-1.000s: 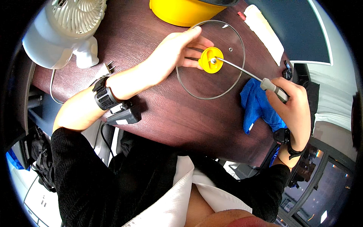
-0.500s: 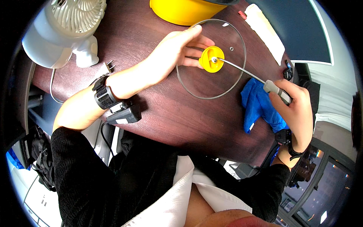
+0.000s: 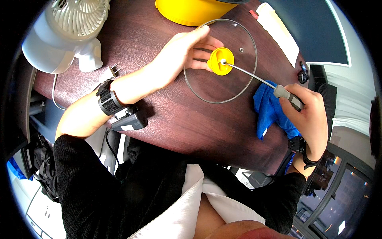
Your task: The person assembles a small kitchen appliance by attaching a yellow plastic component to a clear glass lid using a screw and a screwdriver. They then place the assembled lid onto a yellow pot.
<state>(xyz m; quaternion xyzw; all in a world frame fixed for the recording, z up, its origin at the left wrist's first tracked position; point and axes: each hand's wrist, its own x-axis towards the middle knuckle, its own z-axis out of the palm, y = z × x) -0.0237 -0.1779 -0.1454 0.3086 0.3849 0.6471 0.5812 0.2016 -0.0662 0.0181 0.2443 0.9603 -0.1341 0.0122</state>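
Screwdriver point(image 3: 281, 92) in right hand point(image 3: 310, 103): grey handle gripped between thumb and curled fingers, shaft slanting up and left. Tip meets the metal screw at the centre of the yellow knob point(image 3: 223, 69); whether it is fully seated cannot be told.

Knob sits at the middle of the round glass lid point(image 3: 223, 91), which is in front of the person above the dark reddish-brown table point(image 3: 191, 127). Small metal-ringed hole point(image 3: 241, 50) lies up and right of the knob.

Left hand point(image 3: 184, 49) pinches the lid from its left side: thumb at the rim, fingers slightly parted behind the glass, tips at the knob's left edge. Fingertip pressure cannot be judged.

Surroundings: yellow container point(image 3: 185, 12) beyond the lid; white fan point(image 3: 47, 47) at upper left, two-pin plug point(image 3: 106, 75) near the left forearm. Crumpled blue cloth point(image 3: 268, 111) just left of the right hand. Black straps on both wrists.
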